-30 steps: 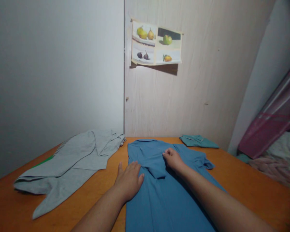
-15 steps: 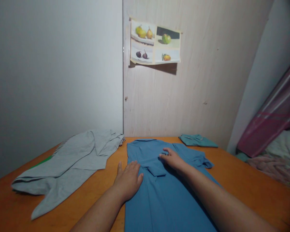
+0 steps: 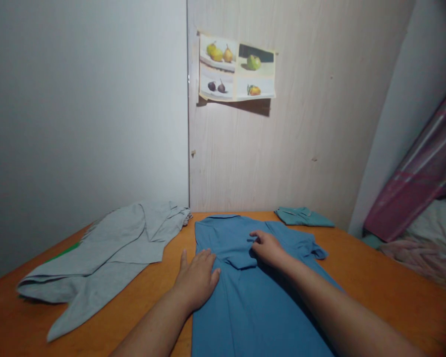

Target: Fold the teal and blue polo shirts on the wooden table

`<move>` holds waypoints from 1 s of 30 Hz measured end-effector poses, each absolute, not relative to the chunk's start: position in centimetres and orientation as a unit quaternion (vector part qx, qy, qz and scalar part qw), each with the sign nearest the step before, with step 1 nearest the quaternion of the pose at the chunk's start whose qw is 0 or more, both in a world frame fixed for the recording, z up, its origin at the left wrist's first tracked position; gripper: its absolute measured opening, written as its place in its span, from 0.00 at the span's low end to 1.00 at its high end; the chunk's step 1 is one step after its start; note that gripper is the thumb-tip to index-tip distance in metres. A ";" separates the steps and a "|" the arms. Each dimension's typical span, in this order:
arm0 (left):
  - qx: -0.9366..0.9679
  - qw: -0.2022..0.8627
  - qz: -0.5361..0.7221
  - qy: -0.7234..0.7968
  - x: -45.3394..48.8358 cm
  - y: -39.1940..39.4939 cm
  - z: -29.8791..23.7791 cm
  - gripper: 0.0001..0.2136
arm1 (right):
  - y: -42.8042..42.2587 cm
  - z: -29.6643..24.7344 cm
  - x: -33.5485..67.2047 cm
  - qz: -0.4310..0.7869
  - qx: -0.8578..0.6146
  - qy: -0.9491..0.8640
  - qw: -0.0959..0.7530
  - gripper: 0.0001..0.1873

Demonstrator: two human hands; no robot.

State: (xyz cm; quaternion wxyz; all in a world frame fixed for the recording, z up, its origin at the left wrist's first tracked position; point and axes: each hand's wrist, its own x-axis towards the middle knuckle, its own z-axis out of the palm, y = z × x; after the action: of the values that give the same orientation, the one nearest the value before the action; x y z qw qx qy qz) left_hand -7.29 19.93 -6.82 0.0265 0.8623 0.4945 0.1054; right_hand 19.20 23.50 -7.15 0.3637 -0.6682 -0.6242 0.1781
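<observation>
One blue short-sleeved shirt (image 3: 245,307) lies before us on the orange counter (image 3: 386,277), one sleeve (image 3: 244,261) folded inward and the other sleeve (image 3: 299,239) spread to the right. Our left hand (image 3: 197,278) rests released, spread flat over its left edge; our right hand (image 3: 266,248) is half-curled by the folded sleeve, and we cannot tell whether it pinches cloth. Behind, a wood-grain panel (image 3: 245,158) carries a paper fruit print (image 3: 236,72). We see smooth, softly creased blue fabric, a layered grey garment (image 3: 107,248) and a flat, folded teal garment (image 3: 303,217).
</observation>
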 end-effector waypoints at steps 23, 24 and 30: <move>0.858 0.027 0.093 0.504 -7.5 19.6 -6.3 0.26 | 20.7 -5.2 18.4 0.048 -0.598 -0.759 0.253 0.26; 0.858 0.029 0.090 0.505 -7.5 19.7 -6.3 0.27 | 20.6 -5.4 18.3 0.046 -0.586 -0.771 0.246 0.28; 0.855 0.043 0.055 0.513 -7.7 19.9 -6.2 0.31 | 20.4 -6.6 18.5 0.131 -0.575 -0.804 0.075 0.44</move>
State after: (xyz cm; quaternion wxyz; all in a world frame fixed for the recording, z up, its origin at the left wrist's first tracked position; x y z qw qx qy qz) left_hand -7.65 19.86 -6.24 0.0433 0.8555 0.5131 0.0547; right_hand 18.46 20.36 -6.61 0.0749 -0.5750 -0.8040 0.1315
